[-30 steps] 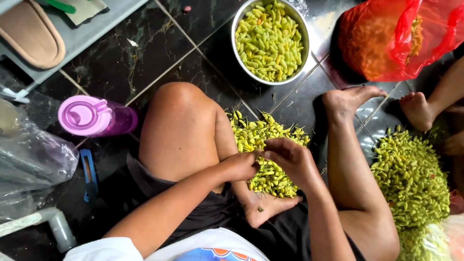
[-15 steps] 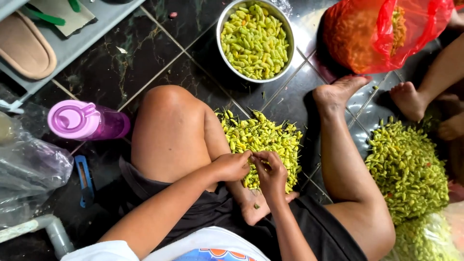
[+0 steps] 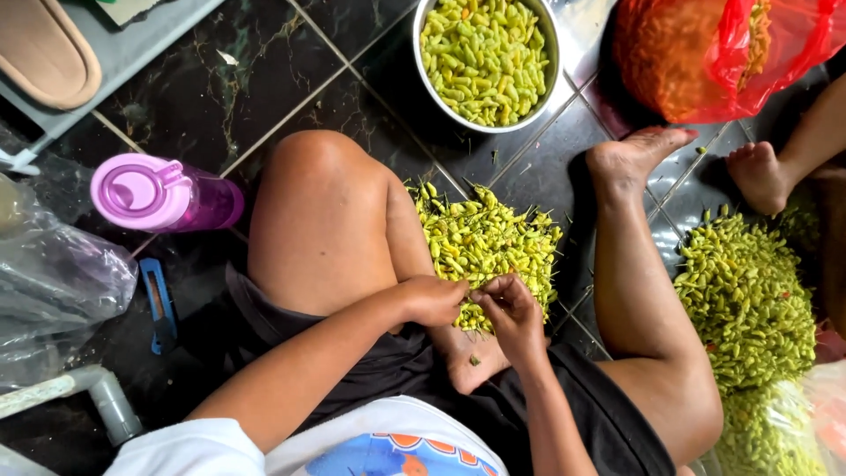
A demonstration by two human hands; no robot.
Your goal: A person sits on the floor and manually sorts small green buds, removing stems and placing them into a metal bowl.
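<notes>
The left hand (image 3: 434, 300) and the right hand (image 3: 511, 308) were brought together at the near edge of a heap of yellow-green chillies (image 3: 485, 242), fingertips almost touching; each was pinched shut on what appeared to be a small chilli, though the piece itself was too small to be made out. The heap was spread on the dark tiled floor (image 3: 220, 97) between the person's bent legs, just beyond a tucked foot (image 3: 471, 357).

A second, larger pile (image 3: 749, 300) was laid at the floor's right edge, beside another person's foot (image 3: 758, 176). A red bag (image 3: 714, 53) was set in the far right corner. A steel bowl (image 3: 538, 97) filled with chillies was placed at the far edge, beyond the heap. A clear bag (image 3: 53, 282) was seen at the left edge, with a purple bottle (image 3: 163, 194) lying on its side near the left knee. A small blue cutter (image 3: 159, 304) was left just below the bottle.
</notes>
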